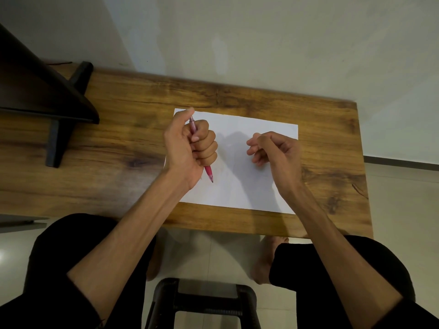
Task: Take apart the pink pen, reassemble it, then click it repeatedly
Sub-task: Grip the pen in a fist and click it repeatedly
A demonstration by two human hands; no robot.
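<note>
My left hand [190, 144] is wrapped in a fist around the pink pen [208, 171]. The pen looks whole, its tip pointing down toward me just above the white paper [237, 184]. My thumb rests on the pen's top end near the far left corner of the sheet. The middle of the barrel is hidden inside my fingers. My right hand [273, 149] hovers over the right half of the paper, fingers loosely curled and apart, holding nothing.
The paper lies on a wooden table [118, 148] against a pale wall. A dark stand [59, 138] with a slanted black panel [35, 84] sits at the table's left. A black stool [204, 302] and my legs are below the near edge.
</note>
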